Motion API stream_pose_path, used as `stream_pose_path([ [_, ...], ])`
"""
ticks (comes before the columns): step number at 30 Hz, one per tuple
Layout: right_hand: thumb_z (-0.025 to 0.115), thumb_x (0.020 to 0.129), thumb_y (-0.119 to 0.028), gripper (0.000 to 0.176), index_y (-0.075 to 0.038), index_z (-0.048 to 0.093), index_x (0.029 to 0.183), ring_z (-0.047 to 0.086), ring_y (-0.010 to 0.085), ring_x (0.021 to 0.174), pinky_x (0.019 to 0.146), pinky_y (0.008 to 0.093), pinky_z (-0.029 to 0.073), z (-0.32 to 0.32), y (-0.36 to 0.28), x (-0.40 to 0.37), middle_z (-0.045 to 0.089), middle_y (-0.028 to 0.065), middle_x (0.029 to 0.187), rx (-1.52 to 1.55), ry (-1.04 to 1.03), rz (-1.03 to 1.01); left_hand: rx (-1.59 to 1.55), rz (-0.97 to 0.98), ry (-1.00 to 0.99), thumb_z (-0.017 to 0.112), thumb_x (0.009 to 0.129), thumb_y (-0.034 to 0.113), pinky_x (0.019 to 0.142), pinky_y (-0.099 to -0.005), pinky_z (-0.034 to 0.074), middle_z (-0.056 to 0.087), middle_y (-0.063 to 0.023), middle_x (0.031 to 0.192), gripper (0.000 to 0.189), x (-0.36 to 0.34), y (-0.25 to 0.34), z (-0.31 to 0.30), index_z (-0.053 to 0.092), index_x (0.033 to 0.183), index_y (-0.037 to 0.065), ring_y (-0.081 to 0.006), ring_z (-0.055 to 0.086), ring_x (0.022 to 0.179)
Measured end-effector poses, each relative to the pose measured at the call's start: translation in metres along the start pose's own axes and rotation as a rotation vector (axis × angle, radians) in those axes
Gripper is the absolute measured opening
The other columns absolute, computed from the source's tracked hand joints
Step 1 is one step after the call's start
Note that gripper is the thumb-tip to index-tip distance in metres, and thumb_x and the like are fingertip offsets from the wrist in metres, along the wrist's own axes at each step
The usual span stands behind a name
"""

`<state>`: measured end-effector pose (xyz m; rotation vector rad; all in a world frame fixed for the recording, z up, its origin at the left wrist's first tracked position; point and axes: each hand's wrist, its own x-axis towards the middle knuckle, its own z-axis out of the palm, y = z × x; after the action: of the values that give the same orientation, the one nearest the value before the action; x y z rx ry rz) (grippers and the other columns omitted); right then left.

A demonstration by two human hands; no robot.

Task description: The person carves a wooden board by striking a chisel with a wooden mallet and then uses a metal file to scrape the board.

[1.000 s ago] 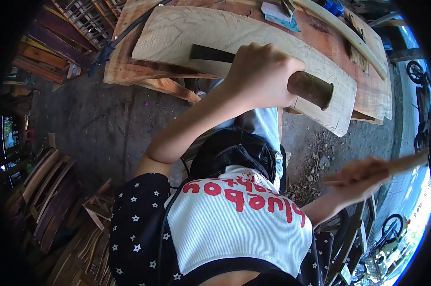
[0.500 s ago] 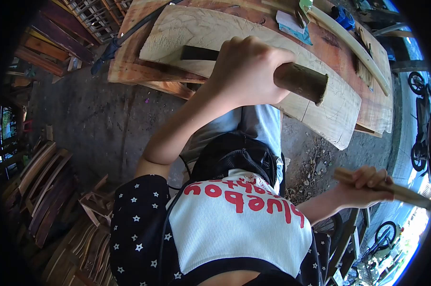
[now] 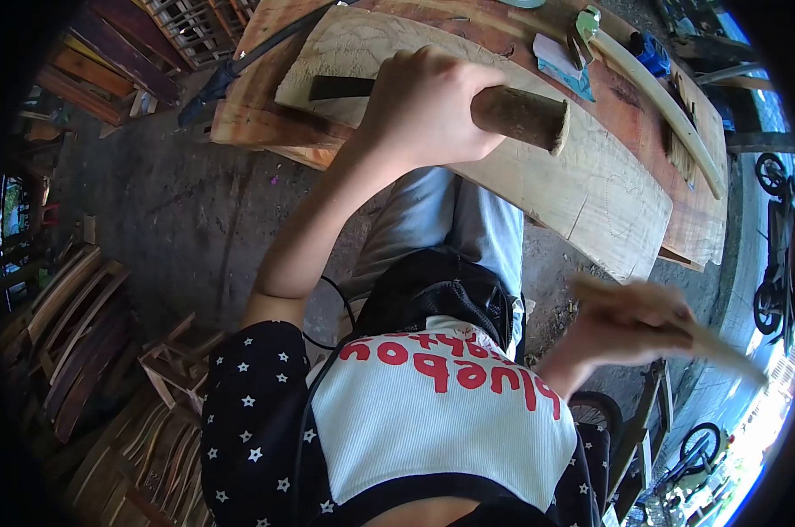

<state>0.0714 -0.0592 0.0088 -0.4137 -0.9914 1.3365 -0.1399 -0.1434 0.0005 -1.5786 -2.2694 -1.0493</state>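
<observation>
While your left hand (image 3: pixel 433 110) is gripping the chisel (image 3: pixel 516 116) over the board (image 3: pixel 604 189) in the frame's upper middle, apparently to steady it while leaving the handle's end (image 3: pixel 556 129) exposed, your right hand (image 3: pixel 628 329) is clasping a blurred stick (image 3: pixel 721 350) at right, seemingly out wide for room.

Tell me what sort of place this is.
Likely a woodworking shop: the left hand holds a chisel-like tool over a pale board on a wooden table, and curved wood pieces are piled at the left.
</observation>
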Motion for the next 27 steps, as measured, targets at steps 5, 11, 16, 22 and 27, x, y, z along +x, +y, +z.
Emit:
stream_pose_path([
  [5,0.039,0.091,-0.037,0.037,-0.004,0.050,0.080,0.042,0.0098,0.038,0.033,0.0206,0.031,-0.041,0.017,-0.011,0.045,0.0026,0.051,-0.887,-0.744,0.081,0.145,-0.035,0.018,0.069,0.056,0.022,0.056,-0.0347,0.049,0.062,-0.0097,0.064,0.024,-0.003,-0.025,-0.001,0.066,0.078,0.011,-0.0280,0.061,0.061],
  [11,0.026,0.091,-0.047,0.051,-0.003,0.052,0.096,0.042,0.0086,0.036,0.028,0.0222,0.039,-0.018,-0.002,0.029,0.048,0.0011,0.058,0.215,-0.251,0.068,0.072,0.004,0.052,0.071,0.059,0.023,0.056,-0.0332,0.049,0.062,-0.0105,0.064,0.023,-0.002,-0.024,-0.013,0.066,0.076,0.008,-0.0267,0.062,0.061],
  [16,0.035,0.094,-0.031,0.033,-0.003,0.048,0.085,0.040,0.0078,0.037,0.033,0.0207,0.030,0.024,0.010,-0.033,0.043,-0.0012,0.049,-0.381,-0.857,0.969,0.079,-0.021,0.042,0.074,0.061,0.021,0.057,-0.0303,0.048,0.063,-0.0131,0.069,0.026,-0.001,-0.030,-0.022,0.065,0.078,0.003,-0.0239,0.064,0.064],
  [22,0.028,0.093,-0.044,0.048,-0.001,0.046,0.083,0.034,0.0088,0.028,0.024,0.0232,0.026,-0.060,-0.017,0.006,0.037,0.0012,0.045,-0.397,-0.209,0.466,-0.199,0.058,0.127,0.068,0.063,0.007,0.055,-0.0293,0.046,0.062,-0.0128,0.067,0.016,0.015,0.023,-0.023,0.061,0.075,-0.001,-0.0191,0.062,0.061],
  [27,0.031,0.092,-0.044,0.045,-0.001,0.046,0.095,0.035,0.0080,0.030,0.026,0.0225,0.028,-0.114,-0.044,-0.001,0.035,0.0001,0.049,-0.471,0.032,0.453,-0.318,0.366,-0.225,0.067,0.049,0.016,0.048,-0.0324,0.047,0.061,-0.0048,0.060,0.019,-0.003,0.129,0.059,0.062,0.067,0.012,-0.0199,0.061,0.054],
])
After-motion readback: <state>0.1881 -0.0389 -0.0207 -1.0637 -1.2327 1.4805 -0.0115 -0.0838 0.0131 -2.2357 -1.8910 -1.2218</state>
